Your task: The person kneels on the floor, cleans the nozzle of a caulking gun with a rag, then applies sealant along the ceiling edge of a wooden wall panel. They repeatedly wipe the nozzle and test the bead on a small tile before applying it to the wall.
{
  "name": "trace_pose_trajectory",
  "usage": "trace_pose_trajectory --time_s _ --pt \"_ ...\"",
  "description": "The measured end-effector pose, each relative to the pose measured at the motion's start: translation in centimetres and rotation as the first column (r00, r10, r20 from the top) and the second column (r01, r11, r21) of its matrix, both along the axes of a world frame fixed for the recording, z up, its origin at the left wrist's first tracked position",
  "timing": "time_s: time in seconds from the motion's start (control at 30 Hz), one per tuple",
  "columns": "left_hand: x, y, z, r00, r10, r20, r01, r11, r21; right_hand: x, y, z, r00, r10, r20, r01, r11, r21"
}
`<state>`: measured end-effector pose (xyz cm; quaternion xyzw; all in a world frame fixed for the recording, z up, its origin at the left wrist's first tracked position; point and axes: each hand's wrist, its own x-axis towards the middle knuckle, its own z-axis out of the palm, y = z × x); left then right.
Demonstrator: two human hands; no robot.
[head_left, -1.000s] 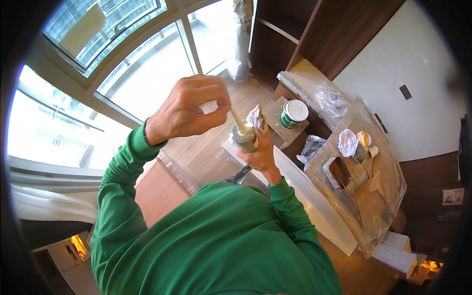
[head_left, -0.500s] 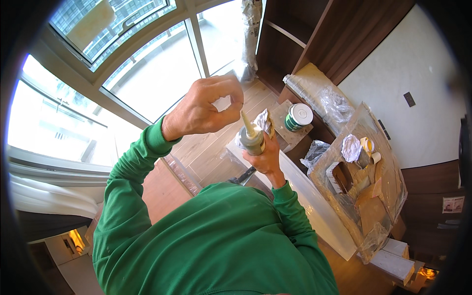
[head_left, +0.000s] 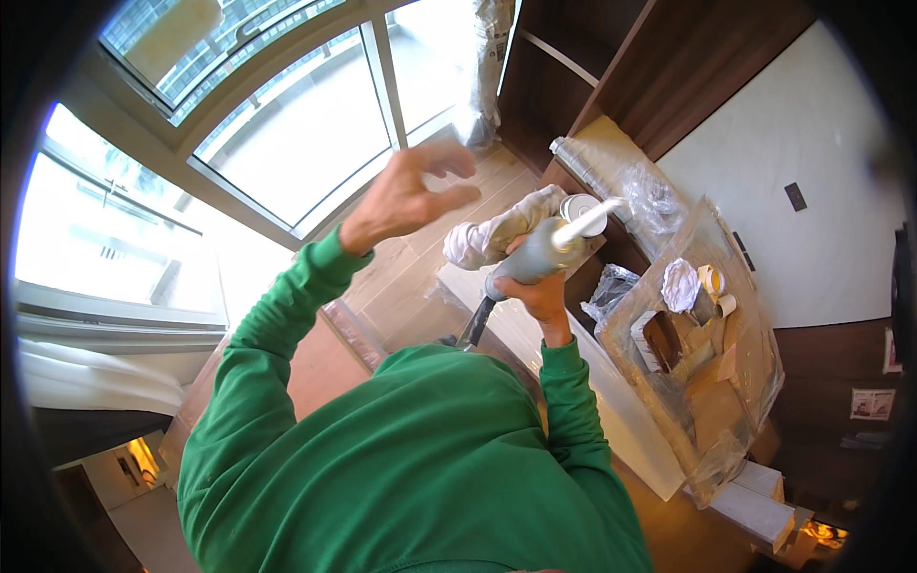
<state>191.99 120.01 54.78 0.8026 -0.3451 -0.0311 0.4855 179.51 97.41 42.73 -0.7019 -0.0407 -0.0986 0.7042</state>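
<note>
My right hand (head_left: 544, 298) is wrapped round the grey barrel of a caulking gun (head_left: 535, 260). A pale pointed nozzle (head_left: 590, 222), smeared by motion, sticks out toward the upper right, and a dark rod (head_left: 477, 323) runs back toward my body. A crumpled white cloth (head_left: 497, 231) hangs on the far side of the barrel, against the fingers of the same hand. Up and to the left, my left hand (head_left: 406, 202) is in the air, fingers apart and somewhat blurred, with nothing in it. It touches neither the gun nor the cloth.
Behind the nozzle stands a white-lidded tub (head_left: 581, 205), partly covered. To the right, a plastic-wrapped board (head_left: 755, 372) bears tape rolls (head_left: 712, 279), crumpled paper (head_left: 680, 285) and cardboard scraps (head_left: 707, 406). Tall windows (head_left: 296, 134) rise at the left; a dark wooden cabinet (head_left: 688, 67) stands at the back.
My left hand's pinched fingers have opened, away from the nozzle. The caulking gun has swung so its nozzle points right, and the cloth now shows on its left.
</note>
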Motion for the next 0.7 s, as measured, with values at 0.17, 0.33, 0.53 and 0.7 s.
trace_pose_trajectory --time_s 0.17,0.33,0.53,0.7 --pt "0.5 -3.8 -4.9 0.974 -0.218 -0.061 0.213 0.974 -0.077 0.8 -1.3 3.1 0.993 0.067 0.101 -0.074 0.995 0.074" --pt "2.5 -4.0 -6.5 0.938 -0.060 -0.342 -0.007 0.981 -0.194 0.5 -1.2 5.9 0.996 -0.086 -0.015 0.086 0.996 0.006" --pt "4.2 -2.7 -12.6 0.484 -0.518 -0.705 -0.493 0.504 -0.709 0.1 -2.4 9.4 0.950 -0.247 -0.191 0.147 0.893 -0.426" --pt "2.8 -4.5 -15.6 0.448 -0.763 -0.467 -0.509 0.212 -0.835 -0.8 -1.2 8.1 0.959 -0.232 -0.161 0.024 0.637 -0.771"
